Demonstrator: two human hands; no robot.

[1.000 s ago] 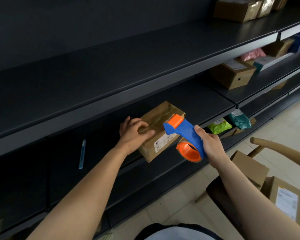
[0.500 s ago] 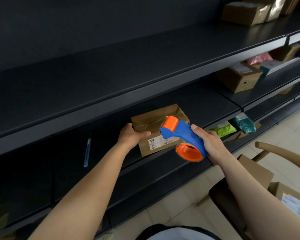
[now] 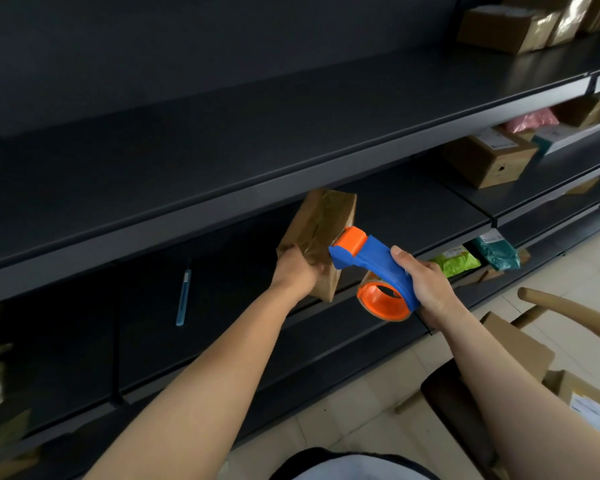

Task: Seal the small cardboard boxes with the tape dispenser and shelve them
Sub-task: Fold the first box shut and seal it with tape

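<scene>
Our left hand [image 3: 297,271] grips the low corner of the small cardboard box [image 3: 321,220], thumb across its near face and the fingers curled out of sight behind. We should brace hard there while our right hand [image 3: 426,285], wrapped fully round the tape dispenser [image 3: 371,261], lays the orange head flat on the box's right edge and draws along the seam under steady tension. The box is brown, wrinkled under glossy clear tape, tipped steeply on end at the front edge of the shelf [image 3: 416,213]; whether it rests there we cannot tell.
</scene>
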